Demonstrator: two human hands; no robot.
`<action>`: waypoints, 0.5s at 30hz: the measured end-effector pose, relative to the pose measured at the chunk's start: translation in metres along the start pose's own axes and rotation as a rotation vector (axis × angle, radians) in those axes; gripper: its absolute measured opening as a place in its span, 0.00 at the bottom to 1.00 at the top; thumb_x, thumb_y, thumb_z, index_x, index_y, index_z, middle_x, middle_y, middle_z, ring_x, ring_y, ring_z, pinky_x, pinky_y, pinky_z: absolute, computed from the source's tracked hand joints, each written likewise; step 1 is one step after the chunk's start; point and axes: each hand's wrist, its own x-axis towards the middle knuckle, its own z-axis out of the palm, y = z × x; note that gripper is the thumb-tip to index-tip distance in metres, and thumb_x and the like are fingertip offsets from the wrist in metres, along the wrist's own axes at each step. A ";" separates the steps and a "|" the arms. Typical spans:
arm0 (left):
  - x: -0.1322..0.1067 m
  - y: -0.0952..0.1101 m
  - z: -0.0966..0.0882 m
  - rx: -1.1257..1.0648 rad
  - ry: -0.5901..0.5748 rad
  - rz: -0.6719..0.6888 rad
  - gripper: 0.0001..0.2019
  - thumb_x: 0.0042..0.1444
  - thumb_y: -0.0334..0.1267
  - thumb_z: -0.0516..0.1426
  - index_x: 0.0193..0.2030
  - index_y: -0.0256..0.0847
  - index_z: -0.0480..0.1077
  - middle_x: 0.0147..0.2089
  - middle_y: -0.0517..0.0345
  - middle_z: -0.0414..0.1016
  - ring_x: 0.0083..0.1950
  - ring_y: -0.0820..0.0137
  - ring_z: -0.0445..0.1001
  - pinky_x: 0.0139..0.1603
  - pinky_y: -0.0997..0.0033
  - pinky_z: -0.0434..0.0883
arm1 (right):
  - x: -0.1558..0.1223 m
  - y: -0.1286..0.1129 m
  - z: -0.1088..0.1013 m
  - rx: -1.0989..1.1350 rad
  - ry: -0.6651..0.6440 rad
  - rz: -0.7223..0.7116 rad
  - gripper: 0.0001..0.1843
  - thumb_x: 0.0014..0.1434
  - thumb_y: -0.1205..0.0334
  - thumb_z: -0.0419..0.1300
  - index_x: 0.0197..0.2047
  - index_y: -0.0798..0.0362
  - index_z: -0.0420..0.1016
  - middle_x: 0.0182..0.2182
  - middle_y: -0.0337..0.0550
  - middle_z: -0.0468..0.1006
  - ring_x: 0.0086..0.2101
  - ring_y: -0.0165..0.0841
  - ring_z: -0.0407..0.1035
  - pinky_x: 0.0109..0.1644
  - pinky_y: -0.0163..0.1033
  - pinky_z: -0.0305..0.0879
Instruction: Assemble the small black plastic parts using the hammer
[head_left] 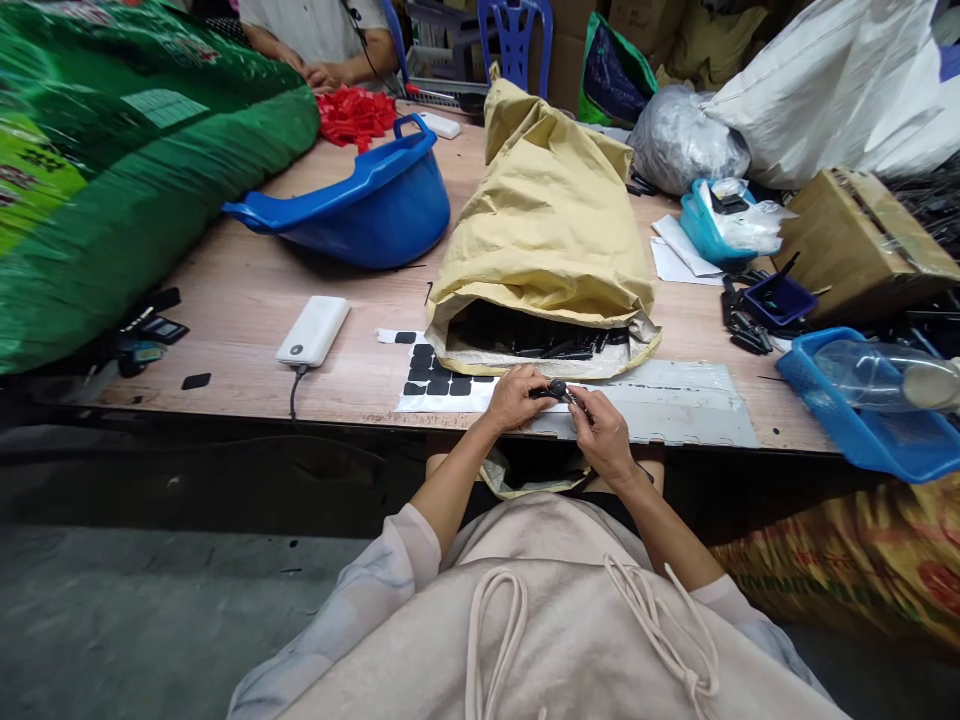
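Note:
Close to the table's front edge, my left hand (516, 398) is closed on one side of a small black plastic part (557, 388) with a rounded knob-like end. My right hand (604, 432) pinches the other side of that part between thumb and fingers. Just beyond both hands lies the mouth of a tan woven sack (551, 230), with many thin black pieces (540, 335) inside. Left of my left hand is a white sheet of black rounded-square stickers (439, 375). Under my right hand runs a grey taped strip (675, 400) along the edge. An open bag (517, 480) sits in my lap.
A white power bank (313, 330) with a cable and a blue basin (367, 195) stand left of the sack. A large green bag (150, 180) fills the far left. At right are a blue tray (877, 420) with a bottle and a cardboard box (862, 235). Another person (322, 45) sits opposite.

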 end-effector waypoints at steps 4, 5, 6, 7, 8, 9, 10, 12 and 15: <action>0.001 0.001 -0.001 0.002 -0.001 -0.017 0.11 0.60 0.45 0.68 0.48 0.47 0.83 0.44 0.54 0.76 0.49 0.60 0.71 0.53 0.60 0.69 | -0.001 -0.001 0.003 -0.009 0.033 -0.020 0.17 0.75 0.59 0.52 0.60 0.47 0.77 0.45 0.46 0.81 0.45 0.36 0.76 0.52 0.42 0.72; 0.001 0.001 0.000 -0.001 -0.001 -0.018 0.11 0.60 0.44 0.68 0.47 0.46 0.83 0.44 0.55 0.77 0.49 0.60 0.71 0.53 0.60 0.69 | -0.002 -0.001 0.004 -0.027 0.028 -0.022 0.17 0.75 0.59 0.52 0.60 0.47 0.77 0.44 0.46 0.81 0.45 0.36 0.76 0.52 0.41 0.72; 0.001 0.002 0.000 -0.004 -0.002 -0.016 0.10 0.60 0.44 0.68 0.47 0.47 0.83 0.44 0.55 0.77 0.49 0.60 0.71 0.53 0.60 0.69 | -0.003 0.000 0.005 -0.054 0.012 -0.022 0.18 0.75 0.59 0.52 0.60 0.47 0.77 0.43 0.46 0.81 0.44 0.36 0.76 0.51 0.41 0.72; 0.001 0.002 0.000 -0.008 -0.002 -0.013 0.09 0.60 0.44 0.68 0.46 0.47 0.83 0.44 0.55 0.77 0.49 0.60 0.71 0.53 0.60 0.69 | -0.003 0.000 0.006 -0.083 -0.010 -0.021 0.18 0.75 0.59 0.51 0.60 0.47 0.78 0.42 0.46 0.81 0.42 0.36 0.76 0.49 0.40 0.72; 0.001 0.002 0.000 -0.012 0.001 -0.012 0.09 0.60 0.43 0.68 0.46 0.47 0.83 0.44 0.55 0.77 0.48 0.61 0.72 0.53 0.60 0.69 | -0.004 0.001 0.007 -0.111 -0.032 -0.019 0.18 0.75 0.59 0.51 0.60 0.48 0.78 0.41 0.45 0.81 0.41 0.36 0.75 0.48 0.40 0.72; 0.001 0.002 0.001 -0.014 0.005 -0.014 0.08 0.60 0.43 0.68 0.46 0.48 0.84 0.44 0.55 0.77 0.48 0.61 0.72 0.53 0.60 0.69 | -0.004 0.002 0.008 -0.135 -0.046 -0.014 0.18 0.74 0.60 0.51 0.59 0.48 0.78 0.40 0.45 0.81 0.41 0.36 0.75 0.47 0.39 0.72; 0.001 0.002 0.001 -0.015 0.009 -0.016 0.09 0.60 0.43 0.68 0.46 0.48 0.84 0.44 0.55 0.78 0.49 0.61 0.72 0.53 0.60 0.69 | -0.004 0.003 0.008 -0.151 -0.049 -0.005 0.18 0.74 0.59 0.51 0.59 0.48 0.79 0.40 0.45 0.80 0.40 0.36 0.75 0.46 0.39 0.72; 0.001 0.002 0.001 -0.014 0.013 -0.023 0.10 0.59 0.43 0.68 0.47 0.49 0.84 0.44 0.55 0.78 0.49 0.60 0.72 0.53 0.60 0.69 | -0.003 0.004 0.005 -0.166 -0.020 0.015 0.19 0.74 0.59 0.51 0.60 0.47 0.79 0.41 0.45 0.80 0.42 0.36 0.75 0.47 0.39 0.72; 0.001 0.001 0.002 -0.011 0.014 -0.028 0.09 0.59 0.42 0.68 0.46 0.49 0.84 0.44 0.56 0.78 0.49 0.60 0.72 0.54 0.60 0.70 | -0.004 0.006 0.000 -0.172 0.035 0.025 0.19 0.75 0.58 0.51 0.60 0.47 0.78 0.42 0.46 0.81 0.43 0.36 0.75 0.50 0.39 0.72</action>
